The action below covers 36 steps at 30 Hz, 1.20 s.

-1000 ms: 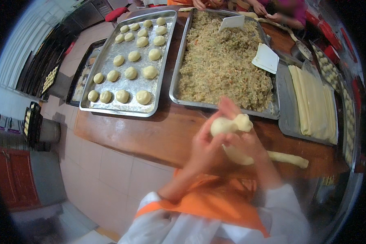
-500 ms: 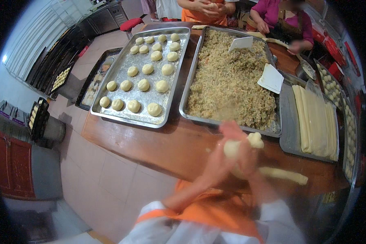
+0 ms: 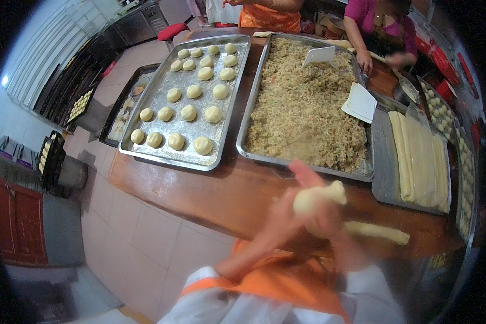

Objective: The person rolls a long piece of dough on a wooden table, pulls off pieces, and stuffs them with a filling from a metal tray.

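Note:
Both my hands close round a pale piece of dough [image 3: 312, 200] above the wooden table's near edge. My left hand [image 3: 286, 211] cups it from the left, with a finger stretched up toward the filling tray. On the other side my right hand [image 3: 328, 215] wraps its fingers against the dough, and a pinched knob sticks out at the top right. The fingers are smeared by motion. A rope of dough [image 3: 378, 232] lies on the table just right of my right wrist. Beyond my hands is a metal tray [image 3: 245, 146] heaped with crumbly filling [image 3: 308, 102].
Rounded dough balls sit in rows on a metal tray [image 3: 170, 160] to the left. White scrapers [image 3: 360, 102] rest in the filling. Folded dough sheets [image 3: 418, 162] lie on a grey tray [image 3: 383, 156] at right. Two people work across the wooden table [image 3: 200, 200].
The dough has turned slightly in my hands, and its knob has become less distinct from the body. Across the table, the co-workers' hands have shifted.

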Motion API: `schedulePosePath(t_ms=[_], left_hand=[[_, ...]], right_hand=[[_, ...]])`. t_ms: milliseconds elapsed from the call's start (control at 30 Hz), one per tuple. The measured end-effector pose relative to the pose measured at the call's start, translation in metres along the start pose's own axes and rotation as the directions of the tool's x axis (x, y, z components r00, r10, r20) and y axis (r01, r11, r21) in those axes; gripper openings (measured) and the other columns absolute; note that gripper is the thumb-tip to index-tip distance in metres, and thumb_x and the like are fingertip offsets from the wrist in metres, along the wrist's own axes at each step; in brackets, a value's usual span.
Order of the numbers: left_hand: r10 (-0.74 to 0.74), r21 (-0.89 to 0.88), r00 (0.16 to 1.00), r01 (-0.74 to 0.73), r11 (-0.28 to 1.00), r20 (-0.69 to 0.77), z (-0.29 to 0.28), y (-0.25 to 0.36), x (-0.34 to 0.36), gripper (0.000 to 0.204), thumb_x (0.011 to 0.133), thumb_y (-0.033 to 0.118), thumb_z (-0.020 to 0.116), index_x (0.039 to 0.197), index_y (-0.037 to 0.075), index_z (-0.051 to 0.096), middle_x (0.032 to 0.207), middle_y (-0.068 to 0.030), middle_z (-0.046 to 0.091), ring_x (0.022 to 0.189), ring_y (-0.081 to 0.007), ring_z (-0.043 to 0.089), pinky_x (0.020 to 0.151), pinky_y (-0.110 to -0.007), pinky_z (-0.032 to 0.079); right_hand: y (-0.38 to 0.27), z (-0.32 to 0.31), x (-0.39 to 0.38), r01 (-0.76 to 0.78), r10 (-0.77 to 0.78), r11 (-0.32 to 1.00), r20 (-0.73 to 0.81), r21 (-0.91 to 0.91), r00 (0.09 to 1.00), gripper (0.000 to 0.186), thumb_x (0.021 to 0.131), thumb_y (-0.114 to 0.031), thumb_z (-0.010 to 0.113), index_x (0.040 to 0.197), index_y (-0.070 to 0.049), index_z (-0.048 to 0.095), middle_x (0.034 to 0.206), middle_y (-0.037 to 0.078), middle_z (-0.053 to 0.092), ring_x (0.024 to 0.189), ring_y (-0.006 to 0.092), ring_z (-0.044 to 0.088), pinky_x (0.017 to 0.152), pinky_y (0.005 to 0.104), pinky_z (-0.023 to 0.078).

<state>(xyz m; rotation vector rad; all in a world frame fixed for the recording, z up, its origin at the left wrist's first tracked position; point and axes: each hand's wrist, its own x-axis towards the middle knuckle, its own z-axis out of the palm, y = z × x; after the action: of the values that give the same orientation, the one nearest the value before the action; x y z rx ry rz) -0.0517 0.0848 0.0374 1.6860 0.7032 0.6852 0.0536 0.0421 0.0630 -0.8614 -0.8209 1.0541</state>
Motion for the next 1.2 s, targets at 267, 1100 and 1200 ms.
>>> schedulePosePath(t_ms=[267, 1100, 1200], left_hand=[[0.223, -0.016, 0.973, -0.224, 0.974, -0.066, 0.003, 0.009, 0.006, 0.034, 0.078, 0.026, 0.052, 0.103, 0.004, 0.053, 0.093, -0.0127, 0.060, 0.088, -0.0257, 0.058, 0.076, -0.035, 0.045], [0.061, -0.200, 0.991, -0.083, 0.976, -0.116, 0.000, -0.009, -0.007, 0.047, 0.075, 0.018, 0.063, 0.114, 0.000, 0.044, 0.109, -0.0135, 0.052, 0.099, -0.0214, 0.052, 0.082, -0.032, 0.043], [-0.089, -0.423, 0.994, 0.053, 0.904, -0.064, -0.008, -0.004, 0.000, 0.053, 0.071, 0.014, 0.069, 0.115, 0.000, 0.043, 0.109, -0.0103, 0.050, 0.099, -0.0172, 0.050, 0.083, -0.031, 0.042]], right_hand=[[0.006, -0.014, 0.006, 0.180, -0.155, 0.954, 0.116, -0.240, 0.981, 0.051, 0.087, -0.035, 0.041, 0.121, 0.003, 0.041, 0.113, 0.015, 0.053, 0.111, 0.0232, 0.046, 0.101, 0.0348, 0.024], [0.008, -0.008, 0.005, -0.042, 0.052, 0.991, 0.074, -0.130, 0.996, 0.057, 0.082, -0.032, 0.055, 0.126, -0.002, 0.035, 0.134, 0.016, 0.031, 0.120, 0.0228, 0.036, 0.099, 0.0323, 0.027], [-0.003, 0.006, 0.005, -0.008, 0.008, 1.000, -0.031, -0.006, 1.000, 0.055, 0.075, -0.013, 0.063, 0.124, -0.006, 0.039, 0.124, 0.011, 0.040, 0.109, 0.0162, 0.043, 0.093, 0.0276, 0.034]])
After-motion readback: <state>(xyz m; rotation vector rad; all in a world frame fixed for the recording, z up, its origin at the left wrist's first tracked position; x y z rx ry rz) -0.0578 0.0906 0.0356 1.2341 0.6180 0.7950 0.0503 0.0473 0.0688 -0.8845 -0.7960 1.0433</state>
